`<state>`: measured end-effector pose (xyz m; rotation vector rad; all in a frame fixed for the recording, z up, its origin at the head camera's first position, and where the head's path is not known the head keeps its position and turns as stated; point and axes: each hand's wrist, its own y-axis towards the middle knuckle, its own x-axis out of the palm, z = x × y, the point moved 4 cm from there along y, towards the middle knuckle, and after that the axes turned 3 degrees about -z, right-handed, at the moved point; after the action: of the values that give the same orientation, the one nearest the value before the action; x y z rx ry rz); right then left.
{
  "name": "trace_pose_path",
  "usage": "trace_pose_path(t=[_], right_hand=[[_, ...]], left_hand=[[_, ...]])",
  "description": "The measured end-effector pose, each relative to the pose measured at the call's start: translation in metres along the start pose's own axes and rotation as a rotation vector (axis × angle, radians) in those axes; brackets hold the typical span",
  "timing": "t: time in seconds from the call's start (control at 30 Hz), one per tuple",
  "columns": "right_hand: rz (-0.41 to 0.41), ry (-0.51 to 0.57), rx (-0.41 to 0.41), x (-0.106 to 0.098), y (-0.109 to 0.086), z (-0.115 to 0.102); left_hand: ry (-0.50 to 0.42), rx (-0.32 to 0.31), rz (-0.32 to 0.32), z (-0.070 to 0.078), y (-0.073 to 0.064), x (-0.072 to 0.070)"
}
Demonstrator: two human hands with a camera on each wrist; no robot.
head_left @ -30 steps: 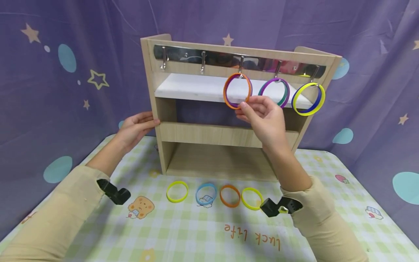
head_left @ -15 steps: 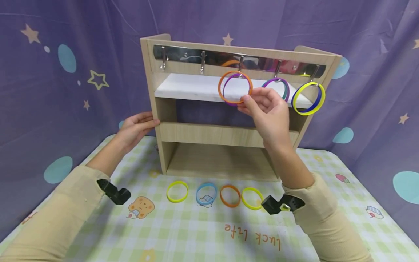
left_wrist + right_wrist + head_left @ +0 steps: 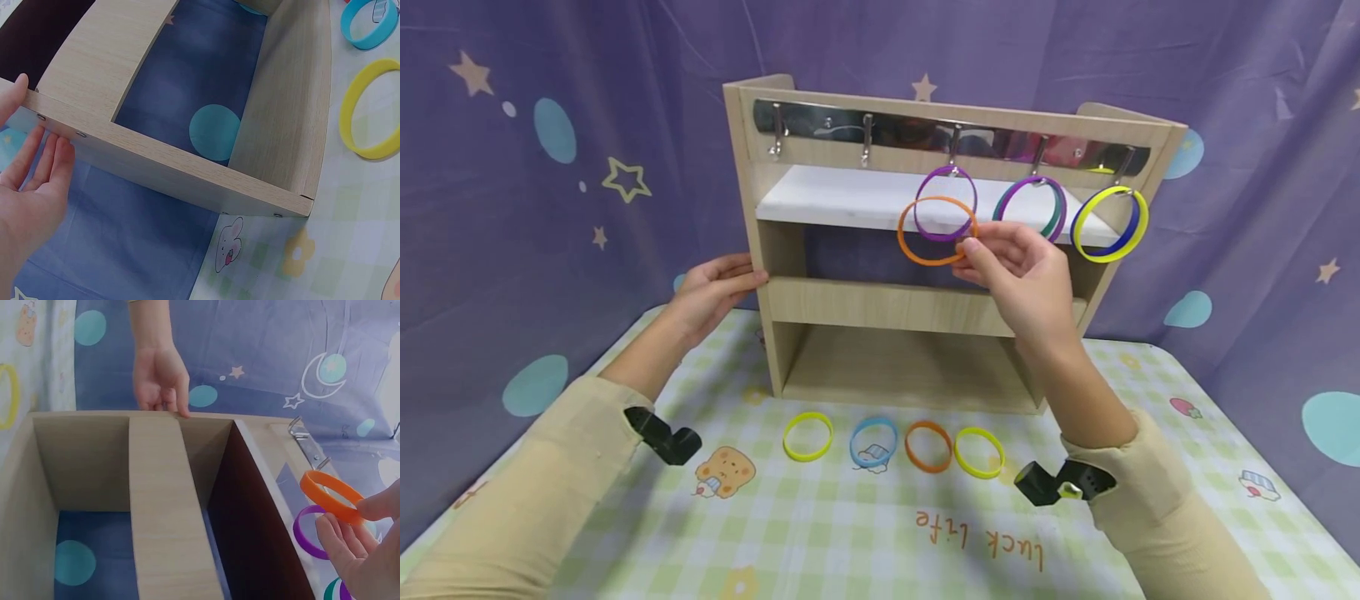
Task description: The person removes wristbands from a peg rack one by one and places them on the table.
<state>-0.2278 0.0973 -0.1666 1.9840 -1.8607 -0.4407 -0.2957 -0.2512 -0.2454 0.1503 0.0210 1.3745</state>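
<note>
My right hand (image 3: 1026,279) pinches an orange silicone wristband (image 3: 937,260) between thumb and fingers. The band is in front of the middle hook and overlaps a purple wristband (image 3: 917,204) hanging there. In the right wrist view, the orange wristband (image 3: 325,499) is apart from the hooks, beside the purple one (image 3: 301,540). My left hand (image 3: 711,296) holds the left side panel of the wooden shelf (image 3: 880,302). In the left wrist view, its thumb (image 3: 17,94) lies over the panel's front edge while the fingers rest against the outer face.
A metal hook rail (image 3: 910,132) runs along the shelf's top. Purple and green wristbands (image 3: 1062,218) hang on the fourth hook, yellow and blue ones (image 3: 1142,225) on the rightmost. Before the shelf lie yellow (image 3: 786,442), blue (image 3: 852,446), orange (image 3: 908,446) and yellow (image 3: 957,458) wristbands.
My right hand has drawn the orange wristband from the middle hook toward me, then lowered it. The purple band stays hanging there. My left hand has stayed on the side panel.
</note>
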Motion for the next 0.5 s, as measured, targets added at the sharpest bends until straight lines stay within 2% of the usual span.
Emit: trace_pose_path(t=[0.3,0.5], right_hand=[[-0.022,-0.037,0.066,-0.015,-0.008,0.016],[-0.045,-0.119,0.128,-0.025,-0.016,0.029]], left_hand=[[-0.002,0.004,-0.003,0.002,0.002,0.002],[-0.006,-0.006,-0.003,0.001,0.0,0.001]])
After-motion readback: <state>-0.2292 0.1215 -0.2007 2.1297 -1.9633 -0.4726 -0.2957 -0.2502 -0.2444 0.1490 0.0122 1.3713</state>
